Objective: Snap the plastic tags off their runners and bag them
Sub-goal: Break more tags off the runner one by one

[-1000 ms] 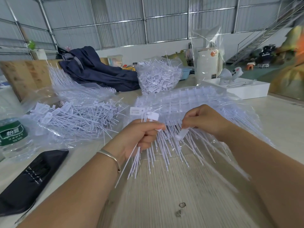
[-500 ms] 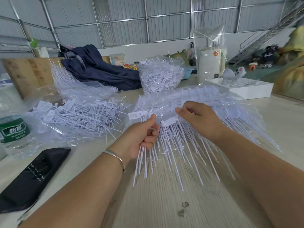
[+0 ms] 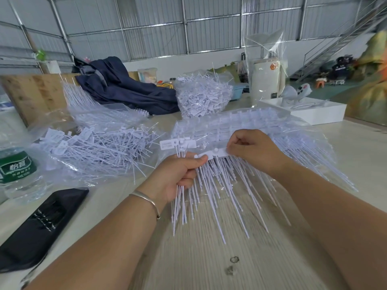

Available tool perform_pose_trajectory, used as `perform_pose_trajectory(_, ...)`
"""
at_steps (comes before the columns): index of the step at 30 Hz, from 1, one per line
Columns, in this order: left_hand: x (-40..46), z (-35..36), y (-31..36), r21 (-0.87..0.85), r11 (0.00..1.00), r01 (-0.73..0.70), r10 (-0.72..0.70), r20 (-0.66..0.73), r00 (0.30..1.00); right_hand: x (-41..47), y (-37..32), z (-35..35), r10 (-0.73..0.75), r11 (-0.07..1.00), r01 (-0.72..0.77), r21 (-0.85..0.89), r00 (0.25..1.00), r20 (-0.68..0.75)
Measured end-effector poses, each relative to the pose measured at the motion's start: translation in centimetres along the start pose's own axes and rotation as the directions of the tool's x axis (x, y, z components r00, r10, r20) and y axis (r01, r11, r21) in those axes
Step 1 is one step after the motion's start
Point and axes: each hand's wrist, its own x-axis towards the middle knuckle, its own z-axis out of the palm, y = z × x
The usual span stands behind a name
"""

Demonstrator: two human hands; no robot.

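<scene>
A stack of white tag runners [image 3: 240,126] lies in clear plastic at the table's middle, its thin tails fanning toward me. My left hand [image 3: 178,176] grips a bundle of snapped-off tags [image 3: 178,144], heads up and tails hanging below the fist. Its thumb also touches one more tag [image 3: 215,153]. My right hand [image 3: 253,151] pinches the right end of that tag at the stack's near edge. An open clear bag of loose tags [image 3: 100,147] lies at left. A fuller bag of tags [image 3: 203,97] stands further back.
A green-labelled water bottle [image 3: 16,170] and a black pouch [image 3: 39,222] sit at the left edge. A dark blue garment [image 3: 123,88] lies behind. At back right are a white box [image 3: 322,111] and a bagged white cylinder [image 3: 266,80]. Bare wooden tabletop [image 3: 209,258] lies nearest me.
My right hand pulled a tag off the stack's near edge and brought it toward the left hand. The left hand rose slightly with its bundle; its thumb now meets the new tag.
</scene>
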Motion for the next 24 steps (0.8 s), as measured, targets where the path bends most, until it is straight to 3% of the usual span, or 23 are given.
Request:
perform_pose_trajectory(3,-0.2,0.0,0.2,-0.032,0.999,0.026,-0.025,0.044,0.999,-0.2,-0.2,-0.5,0.004,0.985,-0.015,0.173,0.998,0.061)
perform_pose_trajectory(9,-1.0,0.7,0.5,-0.345,0.931,0.119,-0.003,0.321,0.947,-0.5,-1.9,-1.2,-0.091,0.917,0.016,0.400,0.981,0.170)
perform_pose_trajectory(12,-1.6,1.5,0.7,-0.355,0.929,0.102,0.080,0.463,0.883,-0.8,-2.5,-0.7,-0.137,0.864,-0.032,0.503,0.946,0.294)
perform_pose_trajectory(16,-1.7,1.5,0.9,-0.365,0.928,0.076,0.121,0.489,0.864,-0.9,-3.0,-0.3,-0.156,0.846,-0.037,0.532,0.937,0.314)
perform_pose_trajectory(18,-1.4,1.3,0.7,-0.395,0.916,0.074,0.130,0.466,0.875,-0.9,-3.1,-0.5,-0.153,0.851,-0.013,0.525,0.950,0.271)
perform_pose_trajectory(21,-1.1,1.1,0.5,-0.418,0.906,0.061,0.114,0.380,0.918,-0.8,-3.2,-0.7,-0.167,0.860,0.121,0.497,0.985,0.049)
perform_pose_trajectory(24,-1.0,1.0,0.7,-0.347,0.938,0.014,0.092,0.286,0.954,-0.4,-3.0,-1.3,-0.188,0.926,0.238,0.293,0.964,-0.188)
